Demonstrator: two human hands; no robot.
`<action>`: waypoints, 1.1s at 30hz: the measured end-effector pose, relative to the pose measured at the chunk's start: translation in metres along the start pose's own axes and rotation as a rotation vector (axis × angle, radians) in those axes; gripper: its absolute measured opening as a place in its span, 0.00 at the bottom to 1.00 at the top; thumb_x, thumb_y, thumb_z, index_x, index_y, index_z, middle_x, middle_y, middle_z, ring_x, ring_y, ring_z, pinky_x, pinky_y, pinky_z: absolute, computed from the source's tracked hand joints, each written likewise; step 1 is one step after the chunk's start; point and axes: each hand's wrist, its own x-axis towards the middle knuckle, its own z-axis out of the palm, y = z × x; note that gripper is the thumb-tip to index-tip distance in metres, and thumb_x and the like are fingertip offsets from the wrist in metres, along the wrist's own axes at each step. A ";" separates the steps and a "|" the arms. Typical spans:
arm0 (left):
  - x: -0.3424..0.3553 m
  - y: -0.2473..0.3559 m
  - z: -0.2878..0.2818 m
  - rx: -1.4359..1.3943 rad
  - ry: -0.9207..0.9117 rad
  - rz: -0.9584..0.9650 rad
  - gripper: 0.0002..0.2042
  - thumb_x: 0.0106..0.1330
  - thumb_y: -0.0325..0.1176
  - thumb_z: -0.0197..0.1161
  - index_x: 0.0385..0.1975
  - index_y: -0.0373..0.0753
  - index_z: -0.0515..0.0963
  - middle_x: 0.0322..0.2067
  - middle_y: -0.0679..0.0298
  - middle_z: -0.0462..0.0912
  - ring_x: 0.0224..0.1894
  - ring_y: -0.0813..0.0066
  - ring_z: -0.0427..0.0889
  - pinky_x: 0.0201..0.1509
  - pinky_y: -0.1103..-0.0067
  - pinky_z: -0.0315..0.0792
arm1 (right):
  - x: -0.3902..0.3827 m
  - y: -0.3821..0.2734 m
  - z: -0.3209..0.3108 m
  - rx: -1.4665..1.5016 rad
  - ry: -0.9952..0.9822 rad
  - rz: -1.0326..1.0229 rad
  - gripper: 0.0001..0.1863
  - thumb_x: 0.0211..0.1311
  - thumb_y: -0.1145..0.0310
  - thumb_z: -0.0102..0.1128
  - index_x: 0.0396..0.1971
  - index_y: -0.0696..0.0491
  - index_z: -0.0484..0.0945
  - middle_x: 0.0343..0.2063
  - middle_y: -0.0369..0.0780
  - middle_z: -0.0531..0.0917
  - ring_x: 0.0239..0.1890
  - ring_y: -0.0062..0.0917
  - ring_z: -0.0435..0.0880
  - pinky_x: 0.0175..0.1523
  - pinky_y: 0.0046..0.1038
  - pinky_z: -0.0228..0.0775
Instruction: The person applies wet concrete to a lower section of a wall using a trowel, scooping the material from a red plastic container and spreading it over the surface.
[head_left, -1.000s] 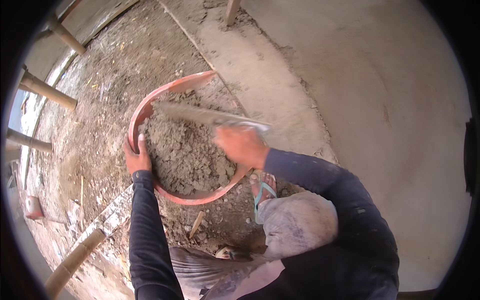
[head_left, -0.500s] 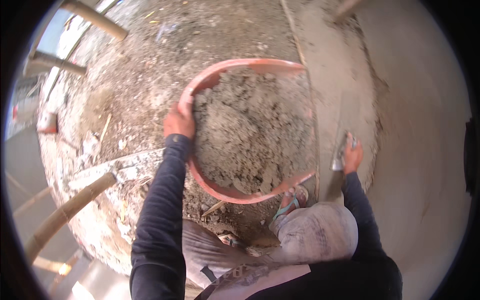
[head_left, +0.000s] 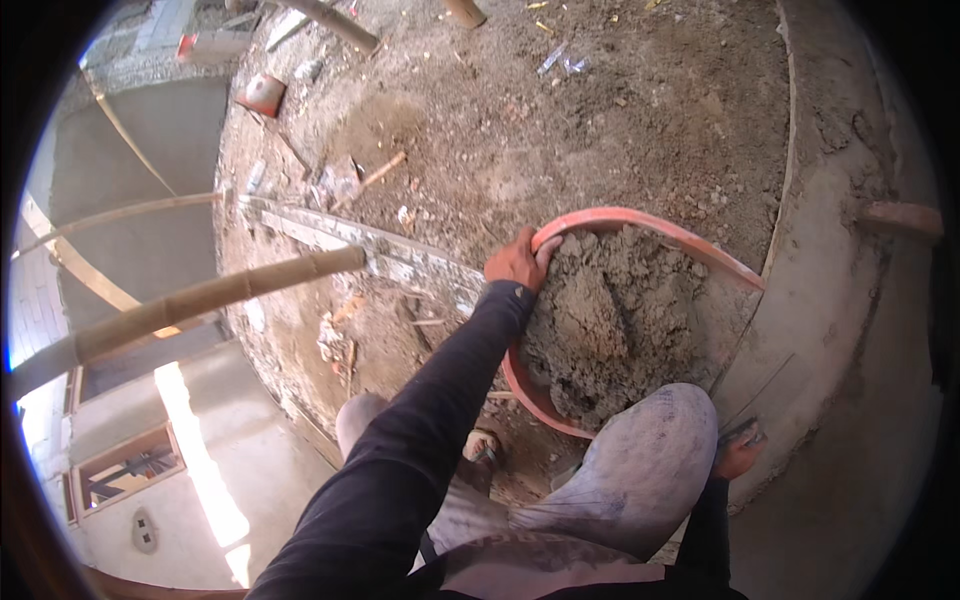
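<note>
A wide orange-red pan (head_left: 612, 217) heaped with grey wet mortar (head_left: 605, 320) stands before my knees, its low straight side against the smooth cement ledge (head_left: 810, 345) on the right. My left hand (head_left: 515, 262) is closed over the pan's left rim, thumb toward the mortar. Beside my right knee, my right hand (head_left: 738, 456) is wrapped round a trowel (head_left: 742, 431) low over the ledge. The knee partly hides the trowel and the near part of the pan.
Bamboo poles (head_left: 200, 298) slant in from the left. A whitish, mortar-stained board (head_left: 400, 255) lies left of the pan on rubble-strewn dirt (head_left: 640, 120). A red container (head_left: 263, 95) sits farther off. Another pole (head_left: 900, 217) meets the ledge at far right.
The view has swung left, so the pan now appears farther right and lower. My right hand has drawn back beside the knee with the trowel; my left hand still grips the rim.
</note>
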 end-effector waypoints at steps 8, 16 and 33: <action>0.015 0.008 0.014 0.020 0.141 0.118 0.20 0.62 0.57 0.56 0.38 0.45 0.74 0.26 0.51 0.81 0.27 0.47 0.80 0.30 0.61 0.72 | 0.013 0.008 0.002 -0.080 0.022 0.108 0.34 0.65 0.46 0.48 0.54 0.64 0.67 0.47 0.59 0.75 0.50 0.52 0.75 0.52 0.41 0.67; 0.017 -0.007 0.013 -0.106 0.048 0.152 0.19 0.62 0.55 0.56 0.37 0.43 0.74 0.23 0.48 0.79 0.28 0.42 0.78 0.31 0.58 0.70 | 0.009 0.020 0.011 -0.240 0.000 0.176 0.33 0.66 0.50 0.49 0.55 0.67 0.67 0.50 0.59 0.74 0.52 0.51 0.74 0.55 0.40 0.67; 0.018 -0.013 0.025 -0.053 -0.050 0.204 0.32 0.65 0.57 0.48 0.53 0.31 0.70 0.42 0.41 0.78 0.47 0.43 0.76 0.49 0.62 0.68 | -0.003 -0.032 -0.016 -0.196 0.112 0.494 0.30 0.62 0.44 0.51 0.51 0.56 0.71 0.44 0.52 0.79 0.46 0.47 0.78 0.48 0.41 0.70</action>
